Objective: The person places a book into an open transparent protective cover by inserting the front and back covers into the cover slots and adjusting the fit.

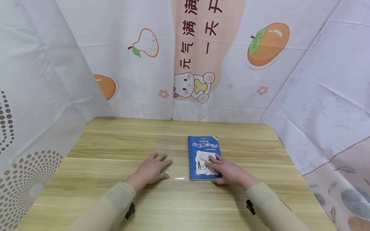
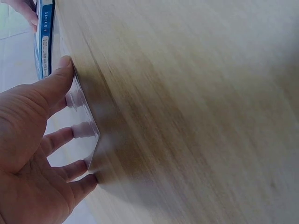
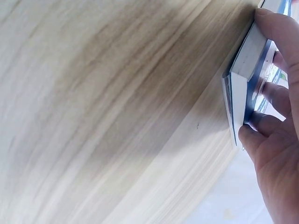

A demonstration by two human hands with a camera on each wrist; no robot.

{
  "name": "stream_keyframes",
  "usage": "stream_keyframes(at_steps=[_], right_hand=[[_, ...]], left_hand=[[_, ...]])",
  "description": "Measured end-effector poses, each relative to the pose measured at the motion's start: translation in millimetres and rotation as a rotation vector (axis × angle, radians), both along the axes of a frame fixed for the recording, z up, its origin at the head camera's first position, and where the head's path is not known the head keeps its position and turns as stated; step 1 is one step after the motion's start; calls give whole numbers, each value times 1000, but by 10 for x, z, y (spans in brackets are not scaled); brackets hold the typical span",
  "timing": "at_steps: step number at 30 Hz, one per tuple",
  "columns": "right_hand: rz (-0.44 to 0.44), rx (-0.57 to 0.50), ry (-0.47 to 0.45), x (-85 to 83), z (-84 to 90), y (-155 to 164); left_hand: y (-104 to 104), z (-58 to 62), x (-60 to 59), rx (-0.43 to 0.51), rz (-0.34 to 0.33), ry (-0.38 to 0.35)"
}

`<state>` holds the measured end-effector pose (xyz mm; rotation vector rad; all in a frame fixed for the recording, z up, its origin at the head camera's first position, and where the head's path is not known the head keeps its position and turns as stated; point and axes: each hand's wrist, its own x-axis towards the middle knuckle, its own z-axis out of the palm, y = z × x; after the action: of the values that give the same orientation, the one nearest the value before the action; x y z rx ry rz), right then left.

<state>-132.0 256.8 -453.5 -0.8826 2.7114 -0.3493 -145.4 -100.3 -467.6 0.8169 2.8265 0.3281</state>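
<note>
A blue paperback book [image 1: 203, 154] lies closed on the wooden table [image 1: 115, 144], cover up. My right hand [image 1: 216, 164] rests flat on the lower right of its cover, with the thumb along the near edge. In the right wrist view the right hand [image 3: 273, 88] spans the book [image 3: 245, 70] at its corner. A clear plastic sheet [image 1: 171, 150] lies flat just left of the book. My left hand [image 1: 158, 163] presses on the sheet's near part with spread fingers. The left wrist view shows the left hand [image 2: 65, 135] on the sheet [image 2: 88, 128], with the book [image 2: 44, 42] beyond.
Printed cloth screens [image 1: 202, 57] close in the table at the back and both sides. Bare wood stretches left of the sheet and right of the book.
</note>
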Motion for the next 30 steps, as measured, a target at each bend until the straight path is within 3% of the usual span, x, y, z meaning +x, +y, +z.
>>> stream_keyframes(at_steps=[13,19,30], right_hand=[[27,-20,16,-1,-35,75],[0,-27,-29,-4,-5,79],[32,-23,-55,-21,48,137]], left_hand=[[1,22,78,-32,-34,33],[7,-10,96,-37,-36,57],[-43,19,143,13,-99,54]])
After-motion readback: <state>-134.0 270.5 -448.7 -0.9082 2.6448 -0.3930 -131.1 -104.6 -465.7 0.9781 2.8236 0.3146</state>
